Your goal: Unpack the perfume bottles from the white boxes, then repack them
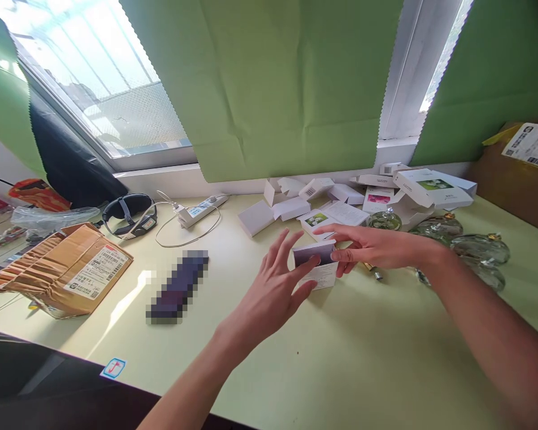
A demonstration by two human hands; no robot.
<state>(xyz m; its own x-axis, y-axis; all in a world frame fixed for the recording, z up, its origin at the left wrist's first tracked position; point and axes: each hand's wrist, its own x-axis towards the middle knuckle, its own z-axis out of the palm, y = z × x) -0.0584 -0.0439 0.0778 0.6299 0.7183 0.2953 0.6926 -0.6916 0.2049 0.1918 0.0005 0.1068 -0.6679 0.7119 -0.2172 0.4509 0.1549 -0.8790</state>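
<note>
A small white box (319, 266) with a dark open top stands on the pale green table (367, 352), held between both hands. My left hand (273, 286) has its fingers spread, with thumb and fingertips pressing the box's left side. My right hand (372, 246) reaches in from the right and pinches the box's upper right edge. A small metal-tipped item (373, 272) lies on the table just under my right hand.
Several white cartons (354, 197) are piled by the window sill. Clear glass bottles (470, 245) lie at right, with a brown box (520, 173) behind them. A torn cardboard parcel (67, 269), a blurred dark object (178, 286), a power strip (201, 210) and a cable sit at left.
</note>
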